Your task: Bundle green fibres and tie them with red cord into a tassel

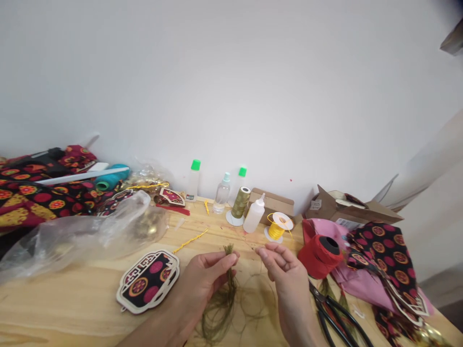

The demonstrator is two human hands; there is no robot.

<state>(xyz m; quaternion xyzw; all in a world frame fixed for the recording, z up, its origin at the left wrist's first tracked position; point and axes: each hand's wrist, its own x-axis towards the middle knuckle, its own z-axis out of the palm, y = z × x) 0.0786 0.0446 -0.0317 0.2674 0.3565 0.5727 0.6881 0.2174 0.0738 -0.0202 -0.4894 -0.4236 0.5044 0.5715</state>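
My left hand (208, 279) pinches a bundle of olive-green threads (224, 299) near its top, and the loose ends hang down over the wooden table (72, 299). My right hand (284, 274) is just to the right of the bundle, fingers curled in a pinch, with a fine strand that I can barely make out running toward it. A flat patterned ornament (148, 279) in black, red and white lies left of my left hand.
Behind the hands stand an olive thread spool (239, 205), a white squeeze bottle (254, 214), a yellow cord spool (278, 227) and clear bottles (221, 193). A red spool (320, 255), black scissors (334, 315), patterned fabric (387, 255) and cardboard boxes (340, 207) lie right. Plastic bag (79, 236) lies left.
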